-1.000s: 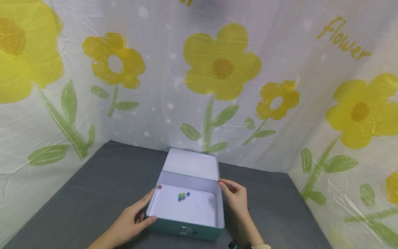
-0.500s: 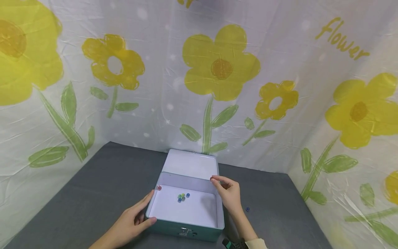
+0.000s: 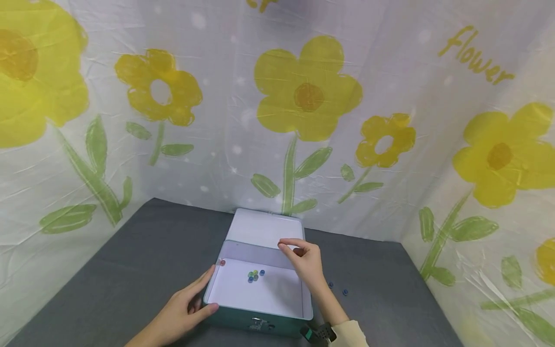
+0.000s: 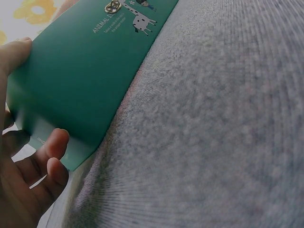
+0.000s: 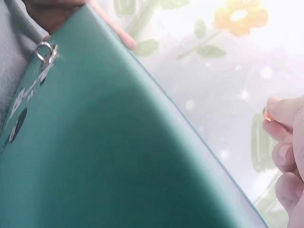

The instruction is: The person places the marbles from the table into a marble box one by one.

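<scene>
A green tin box (image 3: 260, 318) with a white inside stands on the table, its lid (image 3: 264, 226) folded back. My left hand (image 3: 182, 306) grips the front left corner, thumb at the front rim and fingers along the left side. In the left wrist view that hand (image 4: 31, 171) has some fingers bent beside the wall. Over the back right of the box, my right hand (image 3: 308, 265) pinches a small reddish-orange marble (image 5: 268, 114) between thumb and index finger. Inside lie a red marble (image 3: 222, 262) by the left wall and several blue, green and yellow marbles (image 3: 253, 275) mid-floor.
Two blue marbles, a nearer one (image 3: 345, 292) and another (image 3: 331, 285), lie on the dark grey tabletop (image 3: 381, 308) right of the box. A flower-printed curtain (image 3: 225, 120) surrounds the table's back and sides. A metal clasp (image 4: 113, 6) sits on the box front.
My right hand has moved left from beside the right rim to over the box, carrying the pinched marble. Two blue marbles behind its wrist came into sight. The left hand stayed still.
</scene>
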### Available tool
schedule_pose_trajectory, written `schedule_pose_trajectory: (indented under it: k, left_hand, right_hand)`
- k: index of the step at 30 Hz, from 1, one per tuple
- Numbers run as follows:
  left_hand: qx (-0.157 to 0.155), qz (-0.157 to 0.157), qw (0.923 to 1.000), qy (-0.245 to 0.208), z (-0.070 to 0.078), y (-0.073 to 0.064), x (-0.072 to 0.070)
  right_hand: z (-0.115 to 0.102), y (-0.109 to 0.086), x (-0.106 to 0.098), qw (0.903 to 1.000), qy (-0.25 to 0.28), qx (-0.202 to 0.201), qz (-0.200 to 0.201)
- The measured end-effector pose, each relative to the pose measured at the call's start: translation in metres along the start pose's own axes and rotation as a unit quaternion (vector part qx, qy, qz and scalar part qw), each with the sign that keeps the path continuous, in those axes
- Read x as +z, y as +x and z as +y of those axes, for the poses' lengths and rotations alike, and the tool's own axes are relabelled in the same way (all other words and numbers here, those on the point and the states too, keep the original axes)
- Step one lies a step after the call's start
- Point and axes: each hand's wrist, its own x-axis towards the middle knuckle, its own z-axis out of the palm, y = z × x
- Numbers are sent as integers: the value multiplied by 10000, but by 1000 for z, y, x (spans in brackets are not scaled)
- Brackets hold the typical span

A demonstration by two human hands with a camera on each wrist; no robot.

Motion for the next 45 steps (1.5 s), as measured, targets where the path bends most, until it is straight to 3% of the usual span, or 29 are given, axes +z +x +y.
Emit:
schedule_pose_trajectory:
  k: [8,15,22,28,38,45]
  left_hand:
    - [219,67,9997,34,-5,1,3]
    - [189,112,9997,51,-5,-1,3]
    - [294,197,9993,155,-6,-3,4]
    - [450,248,9984,234,-6,-3,4]
    - [245,161,9995,102,-4,0,2]
    - [310,149,9994,65,-5,0,1]
  right_hand:
    - [-4,4,13,9997,56,-137,-196]
    - [-1,2,17,9987,-164,155,-447]
    - [4,-2,19,9924,-898,578,-619]
    - [5,-3,21,9850,-1482,461,-751]
    - [-5,2,18,9918,-1048,653,-340]
    - [-7,-1,12,9950,-763,615,-212]
